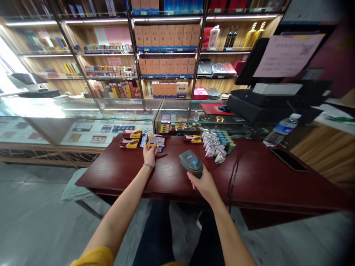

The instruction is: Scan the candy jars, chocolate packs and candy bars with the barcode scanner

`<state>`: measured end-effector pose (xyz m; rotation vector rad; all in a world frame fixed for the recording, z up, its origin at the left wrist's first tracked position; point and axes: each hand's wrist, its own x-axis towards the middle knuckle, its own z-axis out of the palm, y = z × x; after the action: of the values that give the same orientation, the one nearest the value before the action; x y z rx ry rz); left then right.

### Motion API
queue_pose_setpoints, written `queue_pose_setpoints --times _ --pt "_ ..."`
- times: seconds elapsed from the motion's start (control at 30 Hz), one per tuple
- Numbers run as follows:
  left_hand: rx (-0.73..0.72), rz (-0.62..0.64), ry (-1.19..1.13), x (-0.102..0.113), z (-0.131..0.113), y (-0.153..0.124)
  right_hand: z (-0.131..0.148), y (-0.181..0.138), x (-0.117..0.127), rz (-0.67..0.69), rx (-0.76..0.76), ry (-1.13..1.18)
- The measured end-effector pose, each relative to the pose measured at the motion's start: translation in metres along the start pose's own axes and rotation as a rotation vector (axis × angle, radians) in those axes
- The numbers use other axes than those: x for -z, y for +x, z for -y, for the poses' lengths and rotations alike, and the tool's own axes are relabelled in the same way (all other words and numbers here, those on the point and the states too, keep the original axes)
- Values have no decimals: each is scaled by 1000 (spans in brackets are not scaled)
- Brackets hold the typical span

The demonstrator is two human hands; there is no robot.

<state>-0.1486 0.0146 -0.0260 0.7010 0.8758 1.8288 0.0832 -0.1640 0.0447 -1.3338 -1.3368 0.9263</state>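
My left hand [149,156] grips the lower edge of a red and yellow snack packet [159,139], whose pale label side faces me. Blue and white packets [143,140] lie partly hidden beside it, next to stacked red and yellow packets [130,139] on the left. In my right hand [203,181] is a dark grey barcode scanner [191,161] with a blue light on top, held above the table and pointing toward the packets. Another red and yellow packet [192,139] lies farther back, beside rows of small capped bottles [212,144].
The dark red table [166,173] stands against a glass display counter [116,107]. A water bottle [283,129] and a phone [290,159] are at the right. A black cable [234,173] runs over the front edge; a stool [74,184] is at the left.
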Motion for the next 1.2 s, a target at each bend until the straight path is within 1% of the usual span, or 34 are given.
queue_pose_setpoints --times 0.07,0.17,0.3,0.4,0.53,0.7,0.77,0.83,1.0,1.2 --pt "-44 20 86 -12 -1 4 -3 2 10 -27 -5 2" --pt "-154 54 289 -39 1 15 -4 4 25 -36 -22 5" --pt "-436 141 643 -78 10 26 -3 5 44 -87 -33 39" --pt "-634 265 826 -104 22 28 -5 4 58 -113 -56 33" --pt "-785 454 1063 -130 44 26 -7 2 76 -169 -96 2" --pt "-854 631 1411 -154 69 21 -8 0 91 -224 -116 -2" --pt "-855 690 1514 -162 76 20 -9 0 95 -230 -114 9" --pt "-842 721 1586 -169 82 19 -11 0 98 -236 -121 8" --pt "-801 757 1633 -178 97 16 -19 1 103 -253 -125 17" --pt "-798 797 1607 -175 115 14 -26 5 105 -242 -127 11"
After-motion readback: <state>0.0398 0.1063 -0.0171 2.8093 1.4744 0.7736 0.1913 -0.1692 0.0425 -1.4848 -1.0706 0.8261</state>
